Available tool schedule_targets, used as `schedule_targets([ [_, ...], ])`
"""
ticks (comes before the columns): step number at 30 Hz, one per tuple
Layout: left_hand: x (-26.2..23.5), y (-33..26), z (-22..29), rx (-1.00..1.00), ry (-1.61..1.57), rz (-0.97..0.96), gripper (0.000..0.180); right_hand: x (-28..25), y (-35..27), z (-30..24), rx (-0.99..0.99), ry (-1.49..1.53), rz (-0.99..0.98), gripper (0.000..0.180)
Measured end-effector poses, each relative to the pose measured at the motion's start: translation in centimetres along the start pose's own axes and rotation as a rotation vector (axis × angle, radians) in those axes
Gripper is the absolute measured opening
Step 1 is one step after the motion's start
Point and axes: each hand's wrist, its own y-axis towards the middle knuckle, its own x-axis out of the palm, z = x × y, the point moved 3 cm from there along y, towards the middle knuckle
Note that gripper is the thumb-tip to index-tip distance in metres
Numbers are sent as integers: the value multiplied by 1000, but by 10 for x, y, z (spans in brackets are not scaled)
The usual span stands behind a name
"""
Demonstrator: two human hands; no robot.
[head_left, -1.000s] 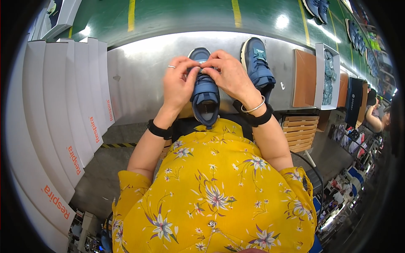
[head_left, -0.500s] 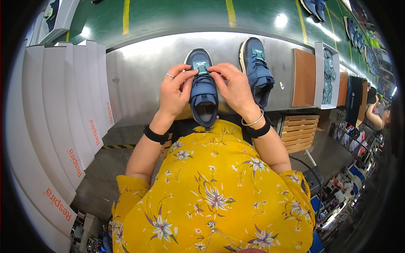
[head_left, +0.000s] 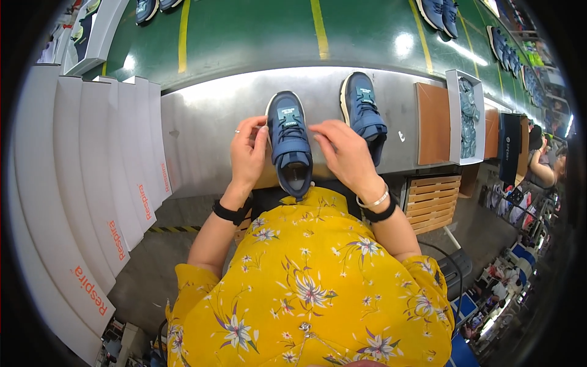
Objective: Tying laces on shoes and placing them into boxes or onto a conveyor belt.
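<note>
A navy-blue sneaker (head_left: 290,144) with a strap across its upper lies on the metal ledge in front of me, its toe pointing away. A teal tag (head_left: 287,115) with pale print sits flat over its laces. At the shoe's left edge is my left hand (head_left: 248,150), fingers bent, thumb and forefinger apart, with nothing seen between them; whether the fingertips touch the shoe I cannot tell. My right hand (head_left: 347,153) hovers just right of the shoe, loosely curled and holding nothing. A matching sneaker (head_left: 364,110) with a similar tag lies farther right, partly behind that hand.
White shoeboxes (head_left: 101,183) stand stacked along the left. A green conveyor (head_left: 257,37) with yellow stripes carries more shoes beyond the ledge (head_left: 208,122). To the right are a brown cardboard panel (head_left: 433,124) and an open white box (head_left: 453,119) holding teal-grey contents. A slatted wooden seat (head_left: 432,202) stands below.
Both hands have let go of the teal tag and drawn apart to either side of the shoe. My view has shifted slightly, and more shoes show on the conveyor at the upper left.
</note>
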Motion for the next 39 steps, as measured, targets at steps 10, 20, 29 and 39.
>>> schedule_targets([
  [10, -7, -55, 20, -46, 61, -326, 63, -78, -59, -8, 41, -314, -75, 40],
  [20, 41, -35, 23, 62, 180, -166, 63, -49, -60, 5, -93, -477, -325, 52],
  [29, 53, -3, 36, -6, 57, -254, 59, -51, -44, 23, -261, -535, -286, 44],
  [39, 33, 24, -6, 30, 249, 39, 27, -128, 91, 44, 497, 524, -331, 36],
])
